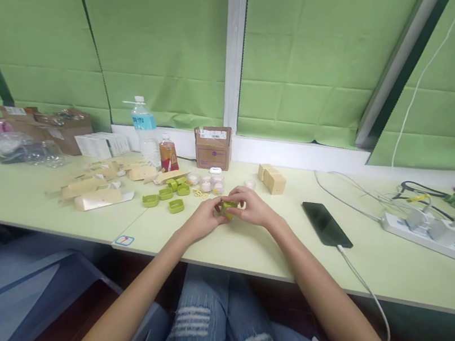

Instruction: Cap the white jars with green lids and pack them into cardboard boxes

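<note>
Torn blue jeans (205,321) on the seated person's knees fill the bottom of the view, with both bare forearms reaching forward over them. At the near edge of the pale green surface (241,247) is a small sticker (124,240) with a red mark, too small to read. Above the middle of the surface, the left hand (203,219) and right hand (252,208) meet, their fingers curled and pinching one small green case (228,207) between them from either side. To the right lies a dark phone (326,224), face up, with a white cable (364,282) plugged in. To the left, five or so loose green cases (166,195) lie near a scatter of flat tan cardboard blanks (97,197). Just behind the hands is a cluster of small pale round pieces (208,183). Further back stand two folded tan boxes (273,180), so the work appears to be at an early stage: few boxes made up, most cases and blanks untouched. At the far edge are a water bottle (146,130) with a blue label, a small drink bottle (168,155) with a red-orange label, and a brown carton (213,146) with a white printed label. None of their writing is legible. A white power strip (431,235) lies at far right, and green blinds (312,63) close the background.
</note>
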{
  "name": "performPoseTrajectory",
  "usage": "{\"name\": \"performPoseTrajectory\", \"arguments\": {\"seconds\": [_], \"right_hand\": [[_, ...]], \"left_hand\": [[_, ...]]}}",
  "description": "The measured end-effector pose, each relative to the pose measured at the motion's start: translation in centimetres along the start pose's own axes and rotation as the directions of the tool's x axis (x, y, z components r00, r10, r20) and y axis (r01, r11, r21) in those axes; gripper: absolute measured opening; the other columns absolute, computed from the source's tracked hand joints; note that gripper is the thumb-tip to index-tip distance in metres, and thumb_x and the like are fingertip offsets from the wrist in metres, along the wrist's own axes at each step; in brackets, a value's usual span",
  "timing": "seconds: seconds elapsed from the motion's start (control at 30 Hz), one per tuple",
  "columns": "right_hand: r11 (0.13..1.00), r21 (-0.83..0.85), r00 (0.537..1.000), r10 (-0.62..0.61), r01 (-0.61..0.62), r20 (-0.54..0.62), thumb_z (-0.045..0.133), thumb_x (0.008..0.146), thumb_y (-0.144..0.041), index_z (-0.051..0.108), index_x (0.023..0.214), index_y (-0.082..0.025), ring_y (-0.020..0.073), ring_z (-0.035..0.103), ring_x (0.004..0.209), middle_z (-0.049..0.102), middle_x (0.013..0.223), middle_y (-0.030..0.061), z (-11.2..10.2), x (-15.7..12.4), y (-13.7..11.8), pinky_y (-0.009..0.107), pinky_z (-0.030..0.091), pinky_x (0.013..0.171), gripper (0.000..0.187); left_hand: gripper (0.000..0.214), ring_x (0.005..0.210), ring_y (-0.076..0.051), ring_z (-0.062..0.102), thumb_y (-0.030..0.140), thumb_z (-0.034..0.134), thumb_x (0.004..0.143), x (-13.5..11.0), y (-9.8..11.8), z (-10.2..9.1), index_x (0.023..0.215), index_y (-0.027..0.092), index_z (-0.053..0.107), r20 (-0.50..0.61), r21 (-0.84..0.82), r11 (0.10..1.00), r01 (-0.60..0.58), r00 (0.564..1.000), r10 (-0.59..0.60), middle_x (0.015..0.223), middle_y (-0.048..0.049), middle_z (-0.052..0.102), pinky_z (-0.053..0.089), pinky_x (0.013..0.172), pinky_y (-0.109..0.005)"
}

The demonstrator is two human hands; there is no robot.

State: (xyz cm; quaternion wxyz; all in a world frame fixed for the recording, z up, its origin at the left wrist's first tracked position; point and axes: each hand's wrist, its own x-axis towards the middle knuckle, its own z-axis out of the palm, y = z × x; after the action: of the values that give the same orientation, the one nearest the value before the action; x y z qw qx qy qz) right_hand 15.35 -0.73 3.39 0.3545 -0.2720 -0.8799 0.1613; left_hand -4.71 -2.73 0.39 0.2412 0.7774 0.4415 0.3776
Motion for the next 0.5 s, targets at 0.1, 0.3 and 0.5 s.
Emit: {"name": "performPoseTrajectory", "arguments": {"seconds": [0.1,0.3,0.5], "right_hand": [[1.000,-0.007,1.000,-0.017,0.018,0.016,0.073,0.088,-0.021,0.079,0.114,-0.022,0.0230,0.061,0.094,0.070,0.099,0.0083,0.1,0.2,0.3,0.037,0.048,0.084,0.027],[0.997,0.079,1.000,0.021,-0.021,0.003,0.074,0.086,-0.021,0.079,0.111,-0.018,0.0204,0.062,0.086,0.073,0.099,0.0085,0.6,0.2,1.0,0.033,0.047,0.075,0.025],[0.993,0.106,0.998,0.051,-0.054,0.031,0.078,0.082,-0.021,0.079,0.111,-0.021,0.0205,0.063,0.091,0.070,0.101,0.0069,1.0,-0.2,1.1,0.032,0.049,0.081,0.028]], "left_hand": [[0.037,0.077,-0.020,0.059,0.026,0.076,0.076,-0.1,0.1,0.0,0.112,0.017,0.069,0.002,0.013,1.000,0.008,1.000,-0.008,0.088,-0.0032,0.065,0.045,0.072,-0.032],[0.076,0.077,-0.019,0.061,0.024,0.077,0.074,-0.3,0.1,0.1,0.144,0.020,0.047,-0.013,-0.084,0.995,0.044,0.999,-0.046,0.092,-0.0017,0.068,0.047,0.074,-0.031],[0.069,0.080,-0.018,0.062,0.025,0.076,0.076,-0.3,0.2,0.2,0.139,0.019,0.048,0.000,-0.093,0.994,0.055,0.998,-0.055,0.103,-0.0048,0.071,0.048,0.078,-0.031]]}}
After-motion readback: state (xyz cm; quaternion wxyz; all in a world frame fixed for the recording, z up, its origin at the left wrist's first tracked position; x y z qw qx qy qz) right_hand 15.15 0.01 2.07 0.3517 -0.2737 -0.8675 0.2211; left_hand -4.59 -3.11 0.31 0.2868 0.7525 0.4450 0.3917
